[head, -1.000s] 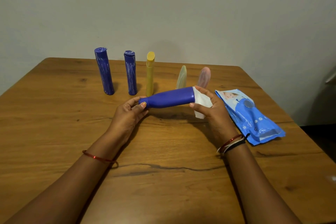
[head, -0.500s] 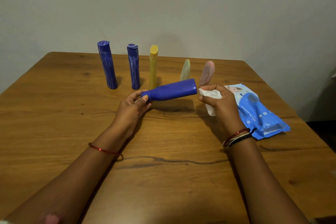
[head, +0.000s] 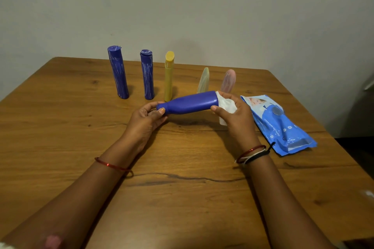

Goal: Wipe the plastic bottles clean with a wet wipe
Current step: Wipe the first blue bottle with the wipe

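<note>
Wipe (head: 226,105) back against bottle (head: 190,103) base, right hand's (head: 235,119) grip.

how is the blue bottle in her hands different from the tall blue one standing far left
The held blue bottle lies sideways above the table, its narrow neck in the left hand and its base against the wet wipe in the right hand; the far-left blue bottle stands upright, untouched. The held one looks plain blue; the standing one is streaked white. The held one narrows to a neck; the standing one stays near-straight. Both are dark blue plastic.
</note>
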Motion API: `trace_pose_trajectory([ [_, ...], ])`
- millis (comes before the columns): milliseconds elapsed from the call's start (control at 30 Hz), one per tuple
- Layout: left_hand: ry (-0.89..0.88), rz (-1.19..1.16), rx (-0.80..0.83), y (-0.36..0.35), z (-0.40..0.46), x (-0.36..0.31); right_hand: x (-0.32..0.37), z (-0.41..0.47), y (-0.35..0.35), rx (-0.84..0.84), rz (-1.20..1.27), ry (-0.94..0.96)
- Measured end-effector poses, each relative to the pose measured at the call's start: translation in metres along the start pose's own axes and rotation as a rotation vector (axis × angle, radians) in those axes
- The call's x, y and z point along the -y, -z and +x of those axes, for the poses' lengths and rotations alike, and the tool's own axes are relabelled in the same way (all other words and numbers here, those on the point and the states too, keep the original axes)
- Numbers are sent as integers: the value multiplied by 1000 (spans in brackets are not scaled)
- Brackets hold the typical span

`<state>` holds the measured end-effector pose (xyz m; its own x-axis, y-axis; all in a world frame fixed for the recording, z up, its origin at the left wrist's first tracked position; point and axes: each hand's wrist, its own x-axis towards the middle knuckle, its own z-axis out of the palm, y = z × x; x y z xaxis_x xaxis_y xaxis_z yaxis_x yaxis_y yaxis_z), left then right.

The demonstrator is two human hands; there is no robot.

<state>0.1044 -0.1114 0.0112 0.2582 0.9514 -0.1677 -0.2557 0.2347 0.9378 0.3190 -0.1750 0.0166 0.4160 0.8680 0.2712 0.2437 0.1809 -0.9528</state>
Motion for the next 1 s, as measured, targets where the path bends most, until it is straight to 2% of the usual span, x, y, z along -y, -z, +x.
trace_pose_trajectory([
  [167,33,-23,-16,0,0,-1,-3,-2,-7,-134,-54,0],
  [267,23,-42,-24,0,1,-1,1,3,-3,-124,-32,-48],
  [367,17,-43,-22,1,2,0,6,5,6,-118,115,-113],
  [467,5,-20,0,4,5,3,6,3,9,4,217,-153],
  [600,-4,-4,19,5,6,3,6,0,4,146,157,-108],
  [800,-10,-15,-35,8,2,3,1,-4,-6,-27,-63,-31],
  [867,-61,-22,-71,9,0,1,2,-6,-7,-31,-89,-25],
  [933,-99,-1,-108,11,-2,-3,4,-5,-6,28,-35,-56],
  [1000,-127,4,-146,14,-4,-8,8,-5,-3,109,183,-176],
])
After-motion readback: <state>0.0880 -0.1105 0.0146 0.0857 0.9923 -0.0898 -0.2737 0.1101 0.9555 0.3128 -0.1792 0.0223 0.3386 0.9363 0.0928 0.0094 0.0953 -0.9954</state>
